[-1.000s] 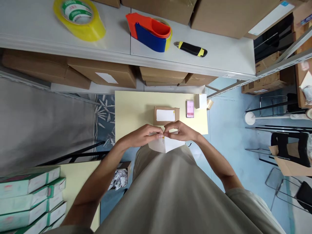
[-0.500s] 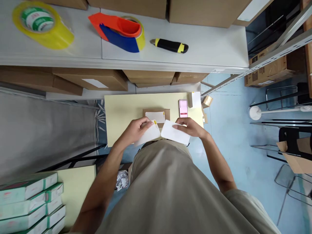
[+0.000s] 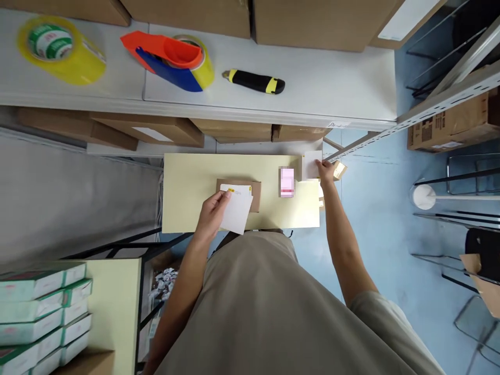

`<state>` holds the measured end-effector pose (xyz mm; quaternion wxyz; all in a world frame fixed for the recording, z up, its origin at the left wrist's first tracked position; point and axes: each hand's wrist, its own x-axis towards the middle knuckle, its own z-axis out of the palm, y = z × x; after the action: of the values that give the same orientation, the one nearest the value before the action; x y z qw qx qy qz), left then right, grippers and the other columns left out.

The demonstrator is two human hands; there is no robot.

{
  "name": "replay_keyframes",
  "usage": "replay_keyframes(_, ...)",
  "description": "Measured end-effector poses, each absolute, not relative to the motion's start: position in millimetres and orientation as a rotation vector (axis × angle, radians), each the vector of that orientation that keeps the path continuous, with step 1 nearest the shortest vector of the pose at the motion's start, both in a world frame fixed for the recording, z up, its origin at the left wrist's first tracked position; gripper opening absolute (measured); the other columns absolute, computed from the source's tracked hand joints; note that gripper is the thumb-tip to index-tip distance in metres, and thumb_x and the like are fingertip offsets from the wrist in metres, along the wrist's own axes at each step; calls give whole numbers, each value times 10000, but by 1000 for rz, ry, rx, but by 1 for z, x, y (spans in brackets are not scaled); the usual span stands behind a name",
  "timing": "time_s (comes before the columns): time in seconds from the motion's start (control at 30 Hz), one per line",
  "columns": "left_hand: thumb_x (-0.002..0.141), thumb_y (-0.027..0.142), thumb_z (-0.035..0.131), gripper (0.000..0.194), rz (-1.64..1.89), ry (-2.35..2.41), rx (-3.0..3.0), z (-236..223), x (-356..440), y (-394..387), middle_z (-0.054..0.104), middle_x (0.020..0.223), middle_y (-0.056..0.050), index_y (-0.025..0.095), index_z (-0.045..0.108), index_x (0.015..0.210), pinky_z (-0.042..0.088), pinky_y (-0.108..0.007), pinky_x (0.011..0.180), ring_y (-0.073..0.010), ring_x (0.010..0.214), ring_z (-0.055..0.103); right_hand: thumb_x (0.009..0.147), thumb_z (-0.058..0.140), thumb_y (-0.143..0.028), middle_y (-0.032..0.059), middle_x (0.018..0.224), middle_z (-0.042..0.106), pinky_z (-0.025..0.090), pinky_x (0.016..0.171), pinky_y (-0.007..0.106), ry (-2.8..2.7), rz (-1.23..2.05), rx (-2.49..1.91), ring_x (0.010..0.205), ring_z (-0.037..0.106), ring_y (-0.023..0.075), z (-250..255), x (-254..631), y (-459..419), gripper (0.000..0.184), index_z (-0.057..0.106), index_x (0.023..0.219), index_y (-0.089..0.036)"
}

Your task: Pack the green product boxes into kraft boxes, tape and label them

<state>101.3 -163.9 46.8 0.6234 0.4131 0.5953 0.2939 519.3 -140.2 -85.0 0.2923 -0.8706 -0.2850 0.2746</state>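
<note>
My left hand [image 3: 213, 212] pinches a white label sheet [image 3: 236, 213] by its upper left edge, below a small yellow mark. Under that sheet lies a small brown cardboard box [image 3: 256, 200] on the pale yellow table [image 3: 187, 177], with another white label showing on its top. At the table's far right corner my right hand [image 3: 326, 171] has thumb and fingers closed on the right edge of a white sheet [image 3: 312, 164], which lies over a white block-shaped stack or box. The fingers' undersides are hidden there. Between the hands a phone [image 3: 287, 182] with a pink screen rests on the table.
A shelf [image 3: 332, 83] above the table's far side bears a yellow tape roll [image 3: 88, 65], an orange-and-blue tape dispenser [image 3: 172, 62] and a utility knife [image 3: 253, 81]. Cardboard boxes [image 3: 320, 23] line it. Green-and-white boxes [image 3: 42, 323] are stacked lower left. A metal shelf post [image 3: 441, 101] slants at right.
My right hand has moved right and away from me, from beside the left hand to the white stack. My left hand has turned its sheet more upright over the brown box.
</note>
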Motion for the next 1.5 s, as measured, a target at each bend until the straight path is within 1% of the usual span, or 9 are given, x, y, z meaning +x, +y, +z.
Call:
replay_keyframes(0.23, 823, 691, 805, 505, 836, 1465, 814, 47, 94, -177, 651, 732, 4, 212, 644, 811, 427, -242, 574, -150, 653, 577, 875, 698, -234, 127, 939, 744, 496, 865, 357, -711, 706, -2545, 891, 642, 245, -113, 514, -129, 74, 672, 896, -168)
replay_keyframes(0.4, 818, 678, 806, 492, 927, 1458, 760, 45, 93, -184, 696, 788, -7, 213, 642, 827, 475, -263, 654, -184, 757, 655, 868, 718, -224, 252, 1318, 684, 459, 1084, 465, -757, 473, -2637, 1243, 610, 339, -100, 497, -134, 309, 659, 1157, -131)
replay_keyframes(0.47, 784, 667, 842, 498, 943, 1428, 719, 43, 95, -185, 726, 830, -17, 208, 664, 855, 493, -266, 684, -197, 809, 683, 933, 663, -272, 220, 1246, 722, 496, 1056, 451, -868, 512, -2494, 1184, 653, 316, -85, 477, -138, 251, 668, 1147, -140)
replay_keyframes(0.57, 746, 655, 890, 521, 934, 1371, 658, 40, 100, -186, 754, 864, -32, 195, 696, 893, 508, -269, 701, -210, 850, 710, 1007, 604, -429, 149, 1112, 777, 559, 967, 392, -1092, 900, -1983, 1035, 714, 263, -52, 421, -159, 273, 717, 1014, -181)
replay_keyframes(0.67, 737, 667, 903, 545, 927, 1320, 642, 35, 105, -186, 766, 868, -42, 184, 711, 902, 522, -282, 709, -223, 857, 725, 918, 748, -598, 92, 1129, 809, 576, 979, 362, -1295, 1373, -1482, 1036, 746, 246, -17, 349, -193, 400, 788, 995, -208)
replay_keyframes(0.8, 781, 684, 878, 551, 947, 1251, 657, 34, 106, -185, 792, 940, -65, 184, 737, 966, 569, -322, 792, -258, 957, 749, 856, 822, -655, 79, 1106, 847, 614, 925, 377, -1224, 1707, -1348, 1020, 783, 274, 7, 278, -222, 506, 843, 1066, -195)
replay_keyframes(0.93, 831, 715, 829, 597, 873, 1176, 715, 40, 89, -186, 809, 1076, -120, 173, 777, 1075, 598, -380, 896, -295, 1068, 749, 803, 829, -737, 107, 1092, 855, 632, 863, 395, -969, 1622, -1404, 971, 795, 297, 8, 267, -213, 617, 846, 1040, -168)
replay_keyframes(1.07, 822, 676, 859, 584, 764, 1157, 771, 47, 62, -194, 813, 1052, -121, 167, 806, 1102, 616, -406, 910, -271, 985, 761, 786, 831, -764, 108, 1049, 853, 622, 782, 373, -915, 1494, -1469, 945, 785, 297, 17, 275, -201, 625, 842, 988, -172)
replay_keyframes(1.5, 793, 686, 861, 551, 644, 1061, 1036, 52, 10, -185, 818, 942, -108, 179, 803, 1000, 607, -348, 739, -265, 913, 760, 790, 856, -712, 111, 1109, 845, 621, 813, 371, -905, 1375, -1531, 969, 782, 287, 49, 229, -204, 575, 835, 1019, -185)
